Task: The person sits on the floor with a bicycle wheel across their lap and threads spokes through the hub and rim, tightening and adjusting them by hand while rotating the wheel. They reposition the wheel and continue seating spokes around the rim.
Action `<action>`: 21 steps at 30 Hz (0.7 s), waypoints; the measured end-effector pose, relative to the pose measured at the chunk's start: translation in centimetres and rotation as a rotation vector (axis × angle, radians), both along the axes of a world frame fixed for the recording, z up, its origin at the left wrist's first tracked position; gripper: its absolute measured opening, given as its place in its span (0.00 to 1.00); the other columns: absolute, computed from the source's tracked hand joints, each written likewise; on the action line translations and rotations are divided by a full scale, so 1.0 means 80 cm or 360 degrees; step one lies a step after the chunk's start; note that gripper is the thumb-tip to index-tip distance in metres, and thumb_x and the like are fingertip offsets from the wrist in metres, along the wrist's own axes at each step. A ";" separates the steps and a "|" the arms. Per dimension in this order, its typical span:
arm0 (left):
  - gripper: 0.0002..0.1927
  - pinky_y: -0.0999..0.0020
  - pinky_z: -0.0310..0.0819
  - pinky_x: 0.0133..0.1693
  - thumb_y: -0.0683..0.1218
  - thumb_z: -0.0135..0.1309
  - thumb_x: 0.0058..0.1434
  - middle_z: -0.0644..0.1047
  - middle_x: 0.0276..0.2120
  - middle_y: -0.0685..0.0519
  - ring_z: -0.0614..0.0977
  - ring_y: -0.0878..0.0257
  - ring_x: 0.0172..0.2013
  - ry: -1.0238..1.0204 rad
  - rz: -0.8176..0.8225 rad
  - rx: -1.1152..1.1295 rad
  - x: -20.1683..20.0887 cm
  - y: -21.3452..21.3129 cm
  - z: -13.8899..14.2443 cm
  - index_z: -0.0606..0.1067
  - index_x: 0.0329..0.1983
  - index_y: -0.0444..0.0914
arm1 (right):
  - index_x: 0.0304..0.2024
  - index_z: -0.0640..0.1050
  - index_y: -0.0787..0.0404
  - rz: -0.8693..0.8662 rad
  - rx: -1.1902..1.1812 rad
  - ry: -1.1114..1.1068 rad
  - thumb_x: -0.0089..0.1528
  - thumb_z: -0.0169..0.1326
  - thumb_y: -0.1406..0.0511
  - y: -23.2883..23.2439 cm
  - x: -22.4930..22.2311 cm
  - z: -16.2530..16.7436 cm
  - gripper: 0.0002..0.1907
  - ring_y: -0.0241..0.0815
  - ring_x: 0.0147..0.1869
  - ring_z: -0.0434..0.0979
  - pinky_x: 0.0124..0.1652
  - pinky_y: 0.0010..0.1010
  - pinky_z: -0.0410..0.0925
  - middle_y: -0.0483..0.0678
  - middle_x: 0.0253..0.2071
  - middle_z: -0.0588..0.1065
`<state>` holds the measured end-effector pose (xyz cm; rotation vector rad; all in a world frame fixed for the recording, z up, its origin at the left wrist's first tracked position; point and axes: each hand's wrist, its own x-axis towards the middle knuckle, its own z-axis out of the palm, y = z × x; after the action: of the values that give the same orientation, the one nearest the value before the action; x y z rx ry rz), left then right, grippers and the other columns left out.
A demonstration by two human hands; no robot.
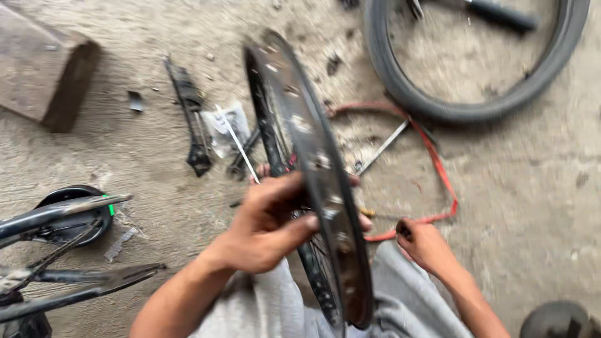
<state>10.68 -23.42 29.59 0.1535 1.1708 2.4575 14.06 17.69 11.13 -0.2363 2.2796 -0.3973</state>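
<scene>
Rim point(313, 169) stands upright between the knees, left hand point(266, 228) wrapped round its edge; right hand point(422, 245) fisted on a small tool, blurred. Best keep that rim steady while working.

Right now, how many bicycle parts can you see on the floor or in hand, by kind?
Bare wheel rim, held in the left hand: 1
Black tyre: 1
Red rim strip: 1
Black bicycle frame: 1
Loose spoke: 1
Total: 5

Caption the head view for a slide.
Left hand grips a bare wheel rim; right hand rests closed beside it.
</scene>
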 end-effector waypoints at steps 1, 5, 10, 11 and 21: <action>0.23 0.56 0.76 0.68 0.38 0.48 0.75 0.80 0.56 0.43 0.84 0.54 0.59 0.0068 0.0017 -0.0050 -0.005 0.001 0.002 0.65 0.71 0.27 | 0.38 0.78 0.63 -0.0133 -0.0200 -0.0112 0.58 0.59 0.62 -0.021 -0.029 0.042 0.11 0.55 0.35 0.83 0.37 0.42 0.74 0.54 0.32 0.82; 0.22 0.61 0.87 0.51 0.39 0.52 0.69 0.82 0.51 0.44 0.85 0.57 0.50 0.0110 0.0014 -0.0363 -0.015 0.008 0.005 0.69 0.65 0.29 | 0.40 0.80 0.63 0.0131 -0.0799 0.0548 0.55 0.61 0.71 -0.099 -0.109 0.225 0.10 0.46 0.42 0.84 0.42 0.36 0.74 0.50 0.38 0.81; 0.15 0.65 0.82 0.51 0.38 0.53 0.71 0.83 0.46 0.45 0.87 0.58 0.47 0.0626 0.0222 -0.0504 -0.017 0.015 -0.001 0.72 0.60 0.30 | 0.43 0.79 0.62 0.0208 -0.1085 0.1001 0.55 0.64 0.72 -0.202 -0.128 0.373 0.13 0.43 0.49 0.85 0.60 0.43 0.77 0.49 0.42 0.80; 0.13 0.66 0.83 0.47 0.38 0.54 0.71 0.83 0.43 0.45 0.88 0.59 0.44 0.0640 0.0226 -0.0527 -0.018 0.017 -0.002 0.73 0.57 0.30 | 0.42 0.79 0.63 0.0279 -0.1061 0.1044 0.55 0.64 0.73 -0.221 -0.130 0.383 0.13 0.44 0.48 0.85 0.60 0.46 0.75 0.49 0.41 0.80; 0.16 0.67 0.83 0.42 0.38 0.53 0.72 0.82 0.42 0.44 0.88 0.55 0.39 0.0718 0.0458 -0.0279 -0.020 0.012 -0.002 0.70 0.61 0.30 | 0.37 0.82 0.64 0.0566 -0.0538 0.1182 0.49 0.67 0.72 -0.311 -0.128 0.416 0.14 0.45 0.45 0.83 0.59 0.47 0.75 0.50 0.38 0.80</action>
<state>9.05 -22.49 29.45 0.5454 1.6940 2.6276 3.86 -7.18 44.44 -1.0991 2.7856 -0.5701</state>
